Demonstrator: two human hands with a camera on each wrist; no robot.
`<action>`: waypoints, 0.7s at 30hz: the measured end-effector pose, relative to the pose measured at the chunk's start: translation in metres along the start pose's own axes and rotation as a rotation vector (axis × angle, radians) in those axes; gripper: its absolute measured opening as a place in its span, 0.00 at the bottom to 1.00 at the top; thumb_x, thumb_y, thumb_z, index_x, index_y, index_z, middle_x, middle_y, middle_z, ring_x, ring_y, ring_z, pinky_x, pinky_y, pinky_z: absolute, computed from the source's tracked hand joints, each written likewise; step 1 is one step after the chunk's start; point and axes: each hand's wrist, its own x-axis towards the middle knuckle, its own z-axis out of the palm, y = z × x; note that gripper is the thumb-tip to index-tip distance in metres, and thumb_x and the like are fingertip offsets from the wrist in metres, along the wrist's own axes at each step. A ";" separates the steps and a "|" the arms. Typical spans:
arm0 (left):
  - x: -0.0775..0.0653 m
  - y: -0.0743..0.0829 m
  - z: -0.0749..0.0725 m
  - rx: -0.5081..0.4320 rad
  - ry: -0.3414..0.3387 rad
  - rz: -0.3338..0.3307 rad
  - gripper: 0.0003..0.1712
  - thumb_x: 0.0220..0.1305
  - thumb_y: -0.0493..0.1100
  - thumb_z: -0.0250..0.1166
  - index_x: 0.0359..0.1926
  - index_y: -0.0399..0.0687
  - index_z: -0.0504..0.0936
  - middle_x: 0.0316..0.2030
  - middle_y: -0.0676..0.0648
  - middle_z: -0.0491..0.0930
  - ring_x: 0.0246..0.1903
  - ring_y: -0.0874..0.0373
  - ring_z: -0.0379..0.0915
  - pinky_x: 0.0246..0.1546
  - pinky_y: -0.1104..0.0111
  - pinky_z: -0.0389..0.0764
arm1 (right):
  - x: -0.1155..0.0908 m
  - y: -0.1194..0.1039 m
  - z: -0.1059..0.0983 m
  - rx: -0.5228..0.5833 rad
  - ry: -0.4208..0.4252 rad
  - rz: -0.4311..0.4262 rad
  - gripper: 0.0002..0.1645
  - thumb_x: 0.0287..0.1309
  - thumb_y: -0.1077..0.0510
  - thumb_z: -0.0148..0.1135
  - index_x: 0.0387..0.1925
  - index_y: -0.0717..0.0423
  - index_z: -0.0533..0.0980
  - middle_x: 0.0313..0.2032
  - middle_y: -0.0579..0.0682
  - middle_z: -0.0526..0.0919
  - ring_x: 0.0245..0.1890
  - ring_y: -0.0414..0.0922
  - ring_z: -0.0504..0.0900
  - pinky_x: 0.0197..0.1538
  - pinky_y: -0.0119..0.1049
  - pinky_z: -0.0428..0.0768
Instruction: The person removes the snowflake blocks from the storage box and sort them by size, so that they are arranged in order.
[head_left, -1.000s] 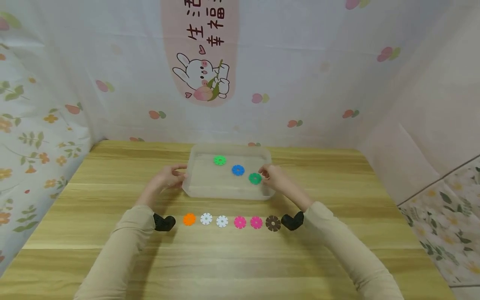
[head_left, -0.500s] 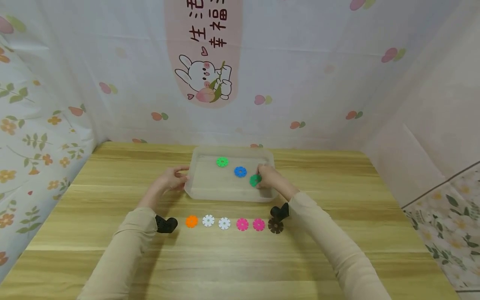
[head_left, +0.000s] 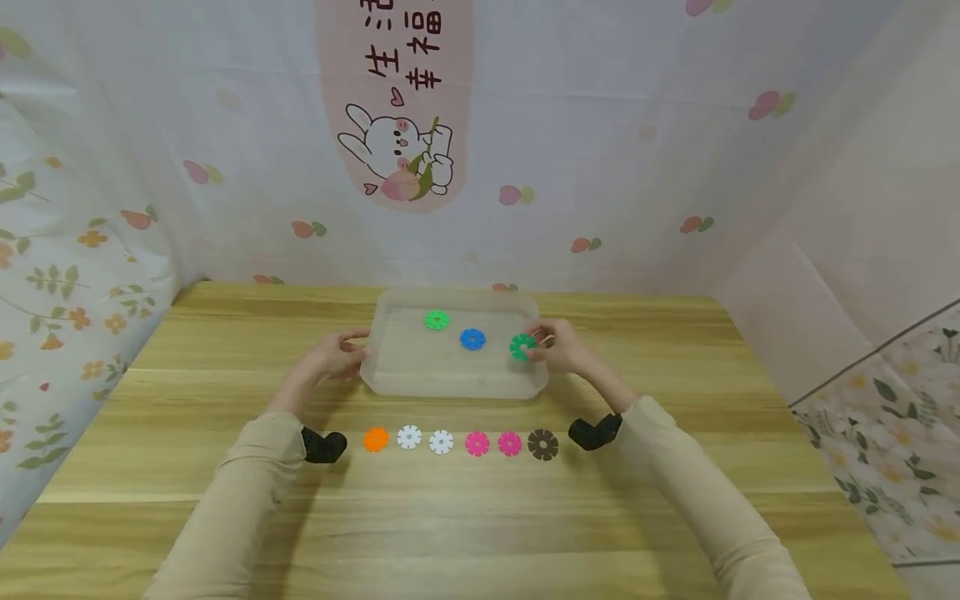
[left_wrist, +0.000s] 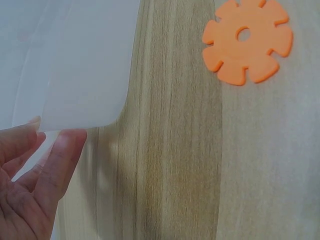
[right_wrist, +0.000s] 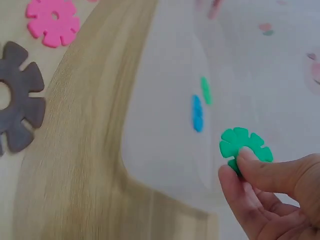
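In the right wrist view a green slotted plastic disc [right_wrist: 240, 142] is pinched between the thumb and fingers of my right hand [right_wrist: 270, 190]. In the head view that hand is over the right end of the translucent plastic box [head_left: 427, 385]. My left hand [head_left: 335, 354] is at the box's left edge, its thumb and fingertips touching the rim, the fingers loosely bent with a gap between thumb and fingers. A light green slotted disc [head_left: 437, 320] and a blue slotted disc [head_left: 472, 339] lie inside the box.
In front of the box, a row of slotted discs lies on the wooden table [head_left: 435, 525]: an orange disc [head_left: 377, 439], two white discs [head_left: 408, 437], two pink discs [head_left: 477, 443] and a larger brown disc [head_left: 543, 444]. A patterned cloth [head_left: 615, 150] hangs behind.
My right hand reached down to the green disc, took hold of it and raised it off the box floor, shifting slightly right. The left hand stays at the box's edge.
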 end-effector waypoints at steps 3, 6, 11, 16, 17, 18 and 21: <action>0.000 0.000 -0.002 -0.003 -0.002 -0.002 0.30 0.68 0.36 0.49 0.68 0.37 0.52 0.59 0.26 0.63 0.27 0.67 0.72 0.30 0.74 0.77 | -0.013 0.005 -0.014 0.066 -0.033 0.047 0.20 0.51 0.68 0.62 0.47 0.72 0.72 0.35 0.59 0.76 0.32 0.43 0.77 0.37 0.35 0.80; -0.001 0.001 -0.004 -0.007 -0.004 0.002 0.30 0.68 0.36 0.49 0.68 0.36 0.52 0.60 0.26 0.62 0.28 0.67 0.73 0.31 0.75 0.77 | -0.028 0.013 -0.027 0.095 -0.140 0.092 0.22 0.50 0.66 0.64 0.47 0.72 0.72 0.34 0.57 0.78 0.30 0.41 0.78 0.37 0.40 0.82; -0.003 0.003 -0.006 -0.003 -0.016 0.013 0.31 0.68 0.36 0.49 0.68 0.34 0.50 0.60 0.25 0.61 0.32 0.65 0.74 0.34 0.74 0.79 | -0.052 0.028 -0.035 0.068 -0.379 0.205 0.22 0.49 0.64 0.66 0.47 0.69 0.72 0.29 0.53 0.79 0.24 0.42 0.80 0.34 0.41 0.82; -0.004 0.004 -0.005 -0.004 -0.020 0.014 0.31 0.68 0.36 0.48 0.68 0.34 0.50 0.60 0.24 0.61 0.32 0.65 0.74 0.35 0.73 0.79 | -0.066 0.042 -0.033 0.052 -0.535 0.252 0.18 0.49 0.66 0.65 0.42 0.67 0.72 0.22 0.46 0.77 0.19 0.38 0.75 0.26 0.30 0.78; -0.004 0.003 -0.005 -0.002 -0.020 0.016 0.31 0.68 0.36 0.48 0.68 0.33 0.50 0.60 0.24 0.61 0.32 0.66 0.73 0.35 0.73 0.79 | -0.067 0.044 -0.032 0.042 -0.551 0.248 0.17 0.49 0.67 0.65 0.42 0.67 0.72 0.21 0.47 0.76 0.18 0.38 0.74 0.25 0.29 0.76; -0.003 0.003 -0.004 -0.004 -0.022 0.016 0.30 0.68 0.36 0.48 0.68 0.33 0.50 0.60 0.24 0.61 0.32 0.66 0.73 0.35 0.73 0.79 | -0.069 0.044 -0.032 0.036 -0.557 0.249 0.17 0.49 0.67 0.65 0.42 0.67 0.71 0.22 0.47 0.76 0.18 0.38 0.73 0.25 0.29 0.74; -0.001 0.001 -0.002 -0.009 -0.026 0.013 0.30 0.69 0.36 0.48 0.68 0.34 0.49 0.60 0.24 0.61 0.33 0.64 0.74 0.35 0.74 0.79 | -0.070 0.040 -0.032 -0.045 -0.467 0.222 0.16 0.51 0.66 0.64 0.42 0.67 0.71 0.25 0.50 0.76 0.19 0.39 0.72 0.24 0.30 0.73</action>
